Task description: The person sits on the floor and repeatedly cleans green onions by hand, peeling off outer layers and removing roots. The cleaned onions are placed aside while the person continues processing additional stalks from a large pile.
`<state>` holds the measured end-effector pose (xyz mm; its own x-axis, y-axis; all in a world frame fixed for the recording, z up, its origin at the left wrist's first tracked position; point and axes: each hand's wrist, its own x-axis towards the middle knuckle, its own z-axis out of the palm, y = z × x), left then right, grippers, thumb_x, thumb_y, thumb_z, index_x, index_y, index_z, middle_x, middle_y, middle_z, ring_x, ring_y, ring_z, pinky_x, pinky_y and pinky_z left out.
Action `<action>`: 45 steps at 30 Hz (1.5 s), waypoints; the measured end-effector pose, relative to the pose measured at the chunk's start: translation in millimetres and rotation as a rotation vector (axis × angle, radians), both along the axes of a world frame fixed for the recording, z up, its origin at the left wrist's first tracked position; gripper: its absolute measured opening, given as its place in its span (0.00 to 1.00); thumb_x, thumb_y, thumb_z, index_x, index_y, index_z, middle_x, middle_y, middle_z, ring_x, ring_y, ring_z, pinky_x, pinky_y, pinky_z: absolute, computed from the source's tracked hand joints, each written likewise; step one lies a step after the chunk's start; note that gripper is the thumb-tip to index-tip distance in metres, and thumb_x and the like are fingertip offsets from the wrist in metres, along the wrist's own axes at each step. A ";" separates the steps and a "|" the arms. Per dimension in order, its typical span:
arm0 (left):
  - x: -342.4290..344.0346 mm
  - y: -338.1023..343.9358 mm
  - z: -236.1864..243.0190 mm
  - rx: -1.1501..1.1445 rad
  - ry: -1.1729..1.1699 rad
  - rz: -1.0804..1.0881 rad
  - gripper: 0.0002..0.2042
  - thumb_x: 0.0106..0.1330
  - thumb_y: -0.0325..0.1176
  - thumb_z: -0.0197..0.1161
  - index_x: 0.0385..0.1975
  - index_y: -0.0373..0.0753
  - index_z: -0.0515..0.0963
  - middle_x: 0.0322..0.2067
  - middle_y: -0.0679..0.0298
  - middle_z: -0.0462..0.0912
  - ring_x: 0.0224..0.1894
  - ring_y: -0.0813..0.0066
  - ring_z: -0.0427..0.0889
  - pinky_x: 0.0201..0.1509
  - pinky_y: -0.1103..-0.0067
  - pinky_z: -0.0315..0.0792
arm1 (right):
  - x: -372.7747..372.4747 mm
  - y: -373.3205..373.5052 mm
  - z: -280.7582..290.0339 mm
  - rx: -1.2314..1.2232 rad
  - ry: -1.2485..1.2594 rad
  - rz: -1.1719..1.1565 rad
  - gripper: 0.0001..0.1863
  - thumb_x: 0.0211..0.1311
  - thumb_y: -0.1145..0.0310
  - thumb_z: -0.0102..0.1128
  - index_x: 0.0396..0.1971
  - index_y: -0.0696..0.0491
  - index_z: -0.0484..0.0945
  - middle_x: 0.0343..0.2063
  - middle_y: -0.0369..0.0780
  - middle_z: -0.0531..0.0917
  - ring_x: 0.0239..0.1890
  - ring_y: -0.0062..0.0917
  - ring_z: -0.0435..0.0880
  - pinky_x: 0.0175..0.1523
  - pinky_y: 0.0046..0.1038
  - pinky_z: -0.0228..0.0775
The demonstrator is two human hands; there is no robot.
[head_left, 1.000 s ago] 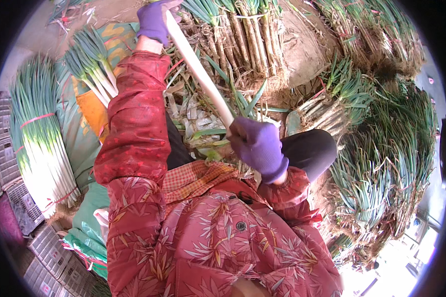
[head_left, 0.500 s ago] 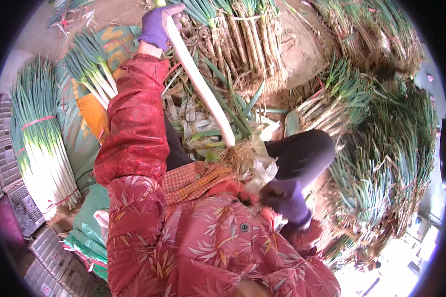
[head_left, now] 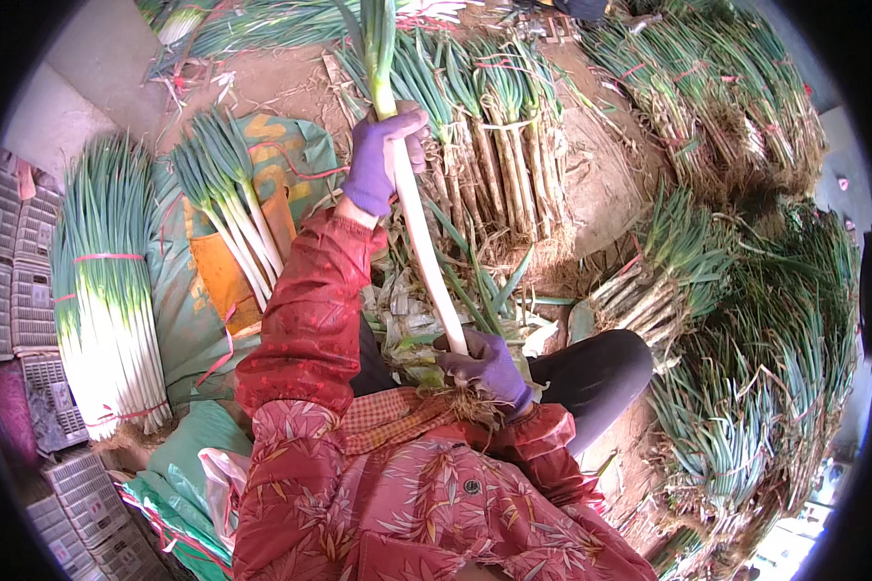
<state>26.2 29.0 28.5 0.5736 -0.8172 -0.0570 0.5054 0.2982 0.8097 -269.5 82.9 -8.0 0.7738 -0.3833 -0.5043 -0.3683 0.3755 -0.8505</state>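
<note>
A long white-stemmed green onion stretches between my two hands, its green leaves at the far end and its roots toward my lap. In a purple glove, my left hand is closed around the upper stem, just below the green part. My right hand, gloved in purple too, grips the lower end of the stem just above the brown roots. Beyond the stem lie peeled husks and loose leaves. Left of my left arm, a few cleaned green onions rest on an orange and green sack.
A large tied bundle of cleaned green onions lies at the left beside stacked grey crates. Unpeeled bundles lie ahead, with more heaped on the right. A green plastic bag lies near my left side.
My right hand has come up from beside my right leg and taken hold of the stem's root end. My left hand, still gripping the stem, appears nearer and further right.
</note>
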 end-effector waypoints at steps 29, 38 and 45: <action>316.4 228.8 -178.5 0.946 -0.996 1.010 0.23 0.44 0.39 0.72 0.39 0.33 0.77 0.29 0.54 0.82 0.30 0.62 0.81 0.36 0.72 0.75 | 44.0 13.4 -112.0 -0.361 0.543 0.285 0.21 0.58 0.56 0.60 0.48 0.52 0.75 0.16 0.39 0.78 0.14 0.20 0.75 0.23 0.25 0.67; 244.9 287.0 -410.9 1.439 -0.952 0.421 0.27 0.54 0.47 0.63 0.46 0.32 0.68 0.33 0.43 0.79 0.35 0.45 0.79 0.39 0.61 0.71 | 91.1 -88.0 -90.5 -0.361 0.571 -0.016 0.18 0.56 0.68 0.63 0.47 0.55 0.77 0.27 0.37 0.81 0.21 0.15 0.77 0.24 0.19 0.70; 205.0 220.3 -312.2 1.201 -0.886 0.370 0.25 0.55 0.43 0.64 0.49 0.34 0.71 0.35 0.55 0.80 0.36 0.64 0.80 0.41 0.72 0.73 | 135.3 -232.9 -202.0 -0.975 0.510 -0.096 0.12 0.57 0.65 0.51 0.23 0.55 0.81 0.19 0.44 0.81 0.20 0.26 0.78 0.28 0.29 0.72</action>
<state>231.2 249.3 -283.7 0.9320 -0.3487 -0.0988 -0.2057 -0.7333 0.6480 -134.2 -149.9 -210.0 0.5065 -0.8377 -0.2043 -0.7654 -0.3277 -0.5539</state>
